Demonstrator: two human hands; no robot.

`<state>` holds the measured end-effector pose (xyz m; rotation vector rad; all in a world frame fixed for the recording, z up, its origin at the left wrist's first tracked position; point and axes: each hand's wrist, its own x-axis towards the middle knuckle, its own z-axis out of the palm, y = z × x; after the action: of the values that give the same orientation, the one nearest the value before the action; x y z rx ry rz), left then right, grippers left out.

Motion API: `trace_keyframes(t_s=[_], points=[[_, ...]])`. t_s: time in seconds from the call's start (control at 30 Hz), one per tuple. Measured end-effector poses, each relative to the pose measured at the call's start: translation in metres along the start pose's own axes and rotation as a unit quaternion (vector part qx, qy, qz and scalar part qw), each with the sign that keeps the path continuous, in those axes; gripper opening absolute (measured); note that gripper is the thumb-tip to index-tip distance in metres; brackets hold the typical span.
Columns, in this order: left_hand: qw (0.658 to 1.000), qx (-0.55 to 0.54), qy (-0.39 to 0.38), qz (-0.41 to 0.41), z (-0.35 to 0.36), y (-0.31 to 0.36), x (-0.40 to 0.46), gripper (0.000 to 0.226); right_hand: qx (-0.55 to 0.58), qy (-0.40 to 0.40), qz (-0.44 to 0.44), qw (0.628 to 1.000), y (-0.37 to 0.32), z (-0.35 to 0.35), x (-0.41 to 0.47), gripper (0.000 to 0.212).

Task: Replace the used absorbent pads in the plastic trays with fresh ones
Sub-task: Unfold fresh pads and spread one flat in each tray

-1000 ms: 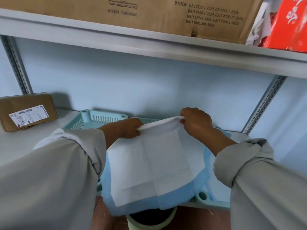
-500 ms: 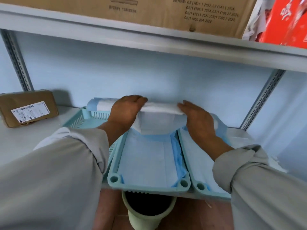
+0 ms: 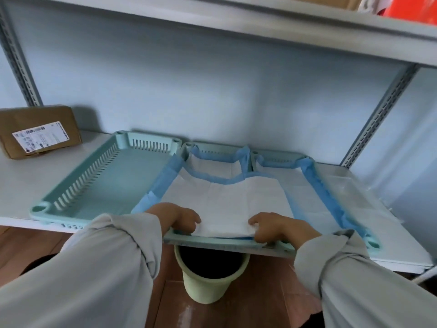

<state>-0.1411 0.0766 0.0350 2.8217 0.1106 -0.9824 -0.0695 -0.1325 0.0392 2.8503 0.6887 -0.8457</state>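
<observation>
Three pale teal plastic trays stand side by side on a white shelf. The left tray [image 3: 113, 185] is bare inside. A white absorbent pad [image 3: 231, 202] with blue edges lies in the middle tray [image 3: 227, 242], its far part folded over another layer beneath. The right tray [image 3: 371, 242] is lined with a blue-edged pad [image 3: 305, 197]. My left hand [image 3: 179, 218] and my right hand [image 3: 272, 227] sit at the middle tray's near rim, fingers curled over the pad's near edge.
A light green bin [image 3: 210, 275] stands on the floor under the middle tray. A brown labelled parcel [image 3: 40, 131] lies at the shelf's back left. Clear plastic sheeting [image 3: 350, 185] lies right of the trays. An upper shelf [image 3: 236, 20] hangs overhead, with slotted uprights on both sides.
Both hands came from the tray's far end back to its near rim, drawing the pad's edge with them. The pad now lies spread in the middle tray.
</observation>
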Motion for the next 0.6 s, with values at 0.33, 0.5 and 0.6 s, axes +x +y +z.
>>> trace_keyframes(t_s=[0.33, 0.5, 0.6], points=[[0.951, -0.072, 0.227, -0.199, -0.004, -0.036, 0.024, 0.062, -0.024, 0.015, -0.021, 0.999, -0.012, 0.010, 0.029, 0.062], [0.894, -0.264, 0.281, -0.227, -0.018, -0.067, 0.028, 0.057, 0.009, 0.042, -0.061, 0.997, -0.039, -0.002, 0.046, 0.058], [0.871, -0.324, 0.313, -0.197, -0.030, -0.081, 0.033, 0.046, 0.045, 0.032, -0.099, 0.994, -0.066, -0.011, 0.060, 0.057]])
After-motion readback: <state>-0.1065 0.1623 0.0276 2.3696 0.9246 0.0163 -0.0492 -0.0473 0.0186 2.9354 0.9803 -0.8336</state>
